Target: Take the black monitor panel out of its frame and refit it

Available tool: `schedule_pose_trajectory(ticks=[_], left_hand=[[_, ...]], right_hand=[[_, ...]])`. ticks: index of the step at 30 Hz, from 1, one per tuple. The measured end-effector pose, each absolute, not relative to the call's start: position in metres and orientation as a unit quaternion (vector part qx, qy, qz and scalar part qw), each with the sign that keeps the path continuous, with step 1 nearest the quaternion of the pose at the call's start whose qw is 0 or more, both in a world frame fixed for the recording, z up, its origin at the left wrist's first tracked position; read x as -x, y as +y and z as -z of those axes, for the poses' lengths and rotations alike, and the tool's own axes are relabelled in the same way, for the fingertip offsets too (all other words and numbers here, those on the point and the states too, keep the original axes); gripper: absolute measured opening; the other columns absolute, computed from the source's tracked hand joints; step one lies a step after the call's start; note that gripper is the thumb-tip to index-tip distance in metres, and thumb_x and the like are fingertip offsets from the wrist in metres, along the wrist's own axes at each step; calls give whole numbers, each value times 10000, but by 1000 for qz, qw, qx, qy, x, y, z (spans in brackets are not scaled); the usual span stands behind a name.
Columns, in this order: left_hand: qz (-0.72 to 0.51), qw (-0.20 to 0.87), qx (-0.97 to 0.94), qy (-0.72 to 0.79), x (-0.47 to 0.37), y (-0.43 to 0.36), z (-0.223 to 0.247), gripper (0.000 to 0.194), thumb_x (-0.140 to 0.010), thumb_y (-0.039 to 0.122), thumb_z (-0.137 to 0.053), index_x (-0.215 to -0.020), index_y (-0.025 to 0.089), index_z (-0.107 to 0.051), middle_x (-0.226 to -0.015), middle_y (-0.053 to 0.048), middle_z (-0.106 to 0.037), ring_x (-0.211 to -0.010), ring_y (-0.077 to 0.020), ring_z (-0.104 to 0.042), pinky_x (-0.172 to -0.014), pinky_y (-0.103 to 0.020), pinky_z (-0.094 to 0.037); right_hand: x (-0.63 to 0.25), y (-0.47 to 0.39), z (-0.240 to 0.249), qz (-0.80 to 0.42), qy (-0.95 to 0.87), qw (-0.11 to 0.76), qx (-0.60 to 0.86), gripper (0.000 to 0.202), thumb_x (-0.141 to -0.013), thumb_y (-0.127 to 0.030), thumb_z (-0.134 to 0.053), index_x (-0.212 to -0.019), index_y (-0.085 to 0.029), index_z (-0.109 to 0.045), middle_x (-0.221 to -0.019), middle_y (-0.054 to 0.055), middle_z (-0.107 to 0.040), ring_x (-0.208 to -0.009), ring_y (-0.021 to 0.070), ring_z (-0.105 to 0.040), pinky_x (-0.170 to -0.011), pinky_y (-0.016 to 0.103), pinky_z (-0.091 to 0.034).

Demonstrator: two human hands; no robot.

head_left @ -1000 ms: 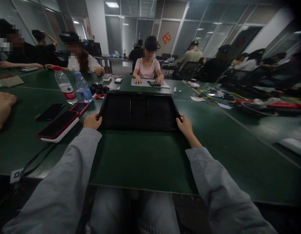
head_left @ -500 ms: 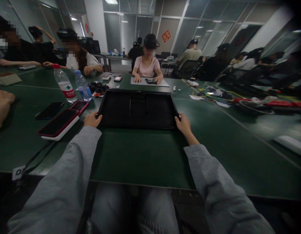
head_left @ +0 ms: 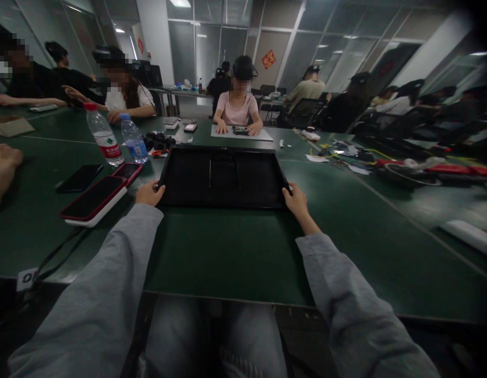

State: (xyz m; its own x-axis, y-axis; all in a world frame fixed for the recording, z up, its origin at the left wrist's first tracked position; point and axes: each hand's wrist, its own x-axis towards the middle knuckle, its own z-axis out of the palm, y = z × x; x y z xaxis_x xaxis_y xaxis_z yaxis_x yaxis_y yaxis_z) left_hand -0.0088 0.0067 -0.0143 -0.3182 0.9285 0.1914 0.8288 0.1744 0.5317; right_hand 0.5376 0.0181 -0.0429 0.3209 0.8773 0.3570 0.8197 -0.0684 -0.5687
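Note:
A wide black tray-like panel (head_left: 188, 181) with a raised rim lies on the green table (head_left: 231, 252) in front of me. Two thin upright lines and a darker part show near its middle. My left hand (head_left: 149, 193) grips its left edge, the thumb on the rim. At the right edge, my right hand (head_left: 295, 199) holds the panel in the same way. The fingers under both edges are mostly hidden.
Left of the panel are two bottles (head_left: 107, 140) (head_left: 135, 142), a red-edged phone (head_left: 94, 198) and a dark phone (head_left: 80, 178). Cables and parts (head_left: 341, 152) lie at the right. A person (head_left: 237, 105) sits opposite at a grey board (head_left: 262, 134). Another person's hand (head_left: 4, 168) rests far left.
My hands and the panel look the same. Across the table at the left, a person in white has raised a hand, and the hands of the person opposite have shifted slightly.

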Motion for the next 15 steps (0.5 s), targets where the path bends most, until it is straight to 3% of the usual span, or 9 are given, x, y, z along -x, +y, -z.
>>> schedule_pose_trajectory(ticks=[5, 9, 15], left_hand=[[-289, 116, -568, 762, 12, 9, 14, 510, -884, 388, -639, -1327, 143, -705, -1208, -149, -774, -1159, -315, -707, -1008, -387, -511], [-312, 122, -559, 759, 16, 10, 14, 462, -885, 443, -653, -1238, 155, -733, -1170, -141, -780, -1103, -306, -718, -951, -375, -527], [-315, 121, -564, 754, 19, 9, 15, 468, -890, 546, -653, -1173, 186, -746, -1138, -122, -786, -1109, -303, -708, -946, -374, -520]], right_hand=[[-536, 15, 40, -44, -581, 345, 736, 604, -943, -389, -497, -1476, -121, -596, -1207, 195, -738, -1115, 362, -694, -1033, 547, -511], [-540, 13, 34, -60, -603, 306, 734, 600, -945, -389, -521, -1481, -126, -577, -1235, 193, -732, -1149, 364, -689, -1057, 546, -505], [-553, 5, 27, -99, -630, 264, 723, 460, -949, -429, -547, -1288, -143, -670, -1216, 193, -736, -1150, 359, -691, -1060, 527, -520]])
